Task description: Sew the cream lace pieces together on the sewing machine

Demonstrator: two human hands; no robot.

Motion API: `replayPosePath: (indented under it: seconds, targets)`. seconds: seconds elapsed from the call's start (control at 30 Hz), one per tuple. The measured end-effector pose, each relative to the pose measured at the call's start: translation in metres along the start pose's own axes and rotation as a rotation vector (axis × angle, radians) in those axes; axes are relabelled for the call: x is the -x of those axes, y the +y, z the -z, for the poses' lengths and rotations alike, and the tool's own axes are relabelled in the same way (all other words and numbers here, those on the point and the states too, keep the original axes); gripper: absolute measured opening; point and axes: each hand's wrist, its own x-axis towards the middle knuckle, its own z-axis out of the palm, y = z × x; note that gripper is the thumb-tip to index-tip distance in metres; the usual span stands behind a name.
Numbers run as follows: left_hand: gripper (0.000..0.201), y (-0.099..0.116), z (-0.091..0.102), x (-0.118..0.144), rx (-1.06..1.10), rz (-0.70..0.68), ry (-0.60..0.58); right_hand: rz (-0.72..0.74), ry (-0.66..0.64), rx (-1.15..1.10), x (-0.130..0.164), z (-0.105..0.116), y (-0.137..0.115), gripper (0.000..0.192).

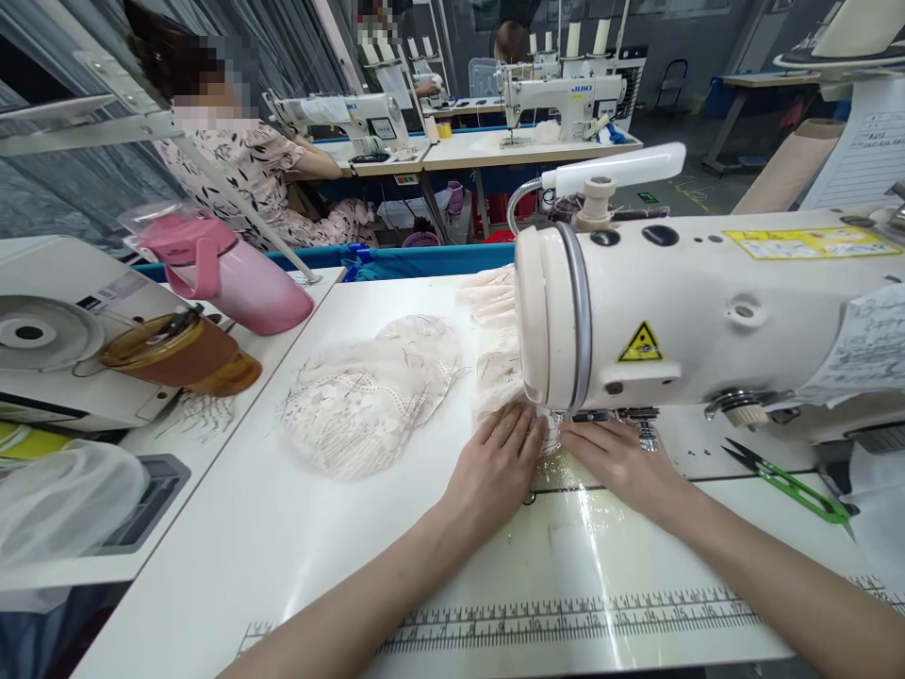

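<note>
A strip of cream lace fabric (499,363) runs from the back of the table to the needle area of a white sewing machine (636,302). My left hand (503,451) lies on the near end of this fabric, left of the needle area, its fingers stretched forward and flat. From the right, my right hand (622,462) reaches under the machine head with its fingers extended toward the presser foot. Its fingertips rest at the fabric's edge and are partly hidden. Further left on the tabletop is a loose heap of cream lace pieces (371,396).
Green-handled thread snips (796,486) lie right of my right hand. A printed ruler (537,618) crosses the table's front. At left stand a pink jug (240,278) and an amber cup (190,354). A person (240,160) sits beyond, near another sewing machine (566,104).
</note>
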Motion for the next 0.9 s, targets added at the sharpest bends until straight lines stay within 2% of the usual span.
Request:
replayPosePath:
  seconds: [0.17, 0.33, 0.43, 0.5, 0.57, 0.67, 0.8, 0.9]
  targets:
    - [0.034, 0.002, 0.003, -0.002, 0.041, 0.029, -0.004, 0.032, 0.026, 0.118, 0.0, 0.003, 0.006, 0.037]
    - [0.034, 0.005, 0.008, -0.006, 0.053, 0.049, -0.016, 0.028, 0.08, 0.11, 0.011, -0.009, 0.013, 0.043]
    - [0.034, 0.006, 0.008, -0.007, 0.062, 0.065, -0.011, -0.051, 0.027, -0.099, 0.013, -0.012, 0.015, 0.05]
    - [0.034, 0.006, 0.007, -0.008, 0.081, 0.078, -0.004, -0.123, -0.031, -0.277, 0.011, -0.011, 0.015, 0.045]
    - [0.034, 0.006, 0.006, -0.008, 0.096, 0.09, 0.007, -0.171, -0.056, -0.349, 0.01, -0.008, 0.015, 0.038]
    - [0.032, 0.006, 0.003, -0.006, 0.081, 0.058, 0.047, -0.191, -0.059, -0.272, 0.01, -0.006, 0.013, 0.034]
    - [0.03, 0.008, -0.002, -0.002, 0.06, -0.06, 0.101, -0.125, -0.006, -0.004, 0.013, -0.006, 0.008, 0.024]
    - [0.032, 0.01, -0.003, -0.001, 0.08, -0.022, 0.08, -0.085, 0.011, 0.081, 0.013, -0.006, 0.003, 0.026]
